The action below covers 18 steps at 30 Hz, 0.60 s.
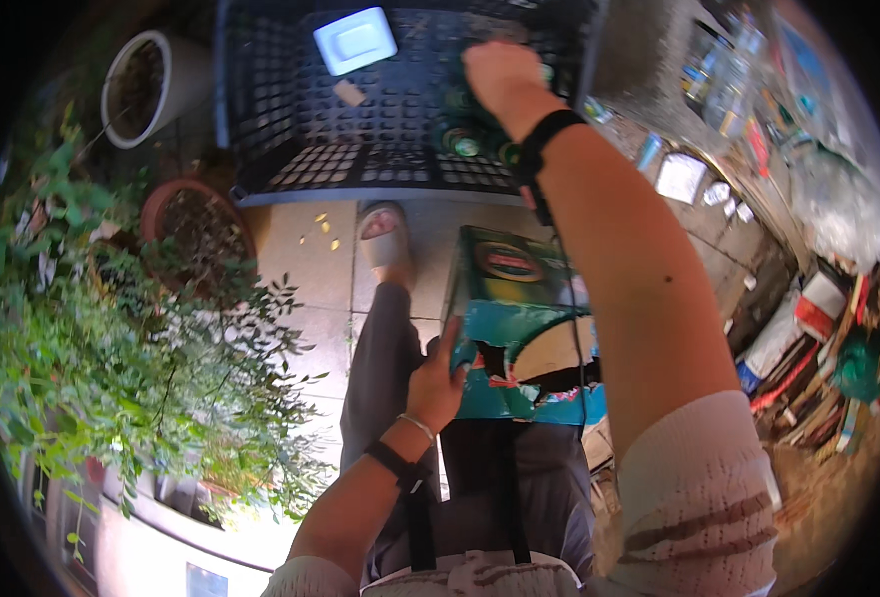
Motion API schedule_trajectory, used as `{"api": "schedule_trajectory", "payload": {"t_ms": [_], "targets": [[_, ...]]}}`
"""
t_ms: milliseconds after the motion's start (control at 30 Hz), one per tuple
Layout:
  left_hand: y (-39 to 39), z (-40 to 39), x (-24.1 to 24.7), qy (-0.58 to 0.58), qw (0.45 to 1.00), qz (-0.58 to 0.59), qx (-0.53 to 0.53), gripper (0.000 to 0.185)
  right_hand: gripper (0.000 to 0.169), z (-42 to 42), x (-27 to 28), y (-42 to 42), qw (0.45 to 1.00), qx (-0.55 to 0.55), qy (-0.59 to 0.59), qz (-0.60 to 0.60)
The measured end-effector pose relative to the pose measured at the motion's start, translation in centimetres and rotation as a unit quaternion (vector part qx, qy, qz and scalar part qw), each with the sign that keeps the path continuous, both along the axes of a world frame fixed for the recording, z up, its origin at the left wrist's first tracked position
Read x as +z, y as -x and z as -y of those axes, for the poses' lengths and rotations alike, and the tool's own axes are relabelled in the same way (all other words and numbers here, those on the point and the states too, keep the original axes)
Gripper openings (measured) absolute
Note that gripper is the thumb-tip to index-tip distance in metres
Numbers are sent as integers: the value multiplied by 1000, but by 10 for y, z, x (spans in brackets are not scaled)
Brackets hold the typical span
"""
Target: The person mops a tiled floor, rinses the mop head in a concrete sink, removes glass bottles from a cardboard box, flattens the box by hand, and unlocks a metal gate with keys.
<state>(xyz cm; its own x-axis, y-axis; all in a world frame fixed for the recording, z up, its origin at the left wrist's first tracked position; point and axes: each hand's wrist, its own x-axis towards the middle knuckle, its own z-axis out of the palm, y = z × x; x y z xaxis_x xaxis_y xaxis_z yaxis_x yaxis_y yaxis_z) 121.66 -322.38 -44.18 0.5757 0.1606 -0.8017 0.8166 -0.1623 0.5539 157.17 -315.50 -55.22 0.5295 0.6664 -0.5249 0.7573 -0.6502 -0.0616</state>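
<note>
My left hand (438,392) grips the left side of a green and teal cardboard box (522,328) by my legs. The box's top is torn open, with ragged edges around a dark gap. My right hand (503,78) reaches into the right part of a large dark plastic crate (391,175). Its fingers are curled downward and hidden, so I cannot tell whether they hold anything. Beneath and beside that hand stand several green glass bottles (464,143) in the crate. A white tray (356,41) and a small brown cardboard piece (350,92) lie further left inside it.
Leafy plants (149,358), a terracotta pot (197,231) and a white pot (137,89) line the left. To the right are clear plastic bottles (731,82), plastic bags (832,194) and a pile of flattened cardboard (798,388). My foot (382,231) is just before the crate.
</note>
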Motion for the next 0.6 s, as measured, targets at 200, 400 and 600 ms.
{"api": "schedule_trajectory", "payload": {"t_ms": [200,400,600], "targets": [[-4,13,6,-8,999,39,21,63,40,60,51,35,933,-153,-323,-46],[3,23,19,60,995,47,62,49,34,281,170,36,757,-497,-417,-76],[-26,26,53,258,946,-64,187,32,57,498,221,137,724,-640,-211,-146]]}}
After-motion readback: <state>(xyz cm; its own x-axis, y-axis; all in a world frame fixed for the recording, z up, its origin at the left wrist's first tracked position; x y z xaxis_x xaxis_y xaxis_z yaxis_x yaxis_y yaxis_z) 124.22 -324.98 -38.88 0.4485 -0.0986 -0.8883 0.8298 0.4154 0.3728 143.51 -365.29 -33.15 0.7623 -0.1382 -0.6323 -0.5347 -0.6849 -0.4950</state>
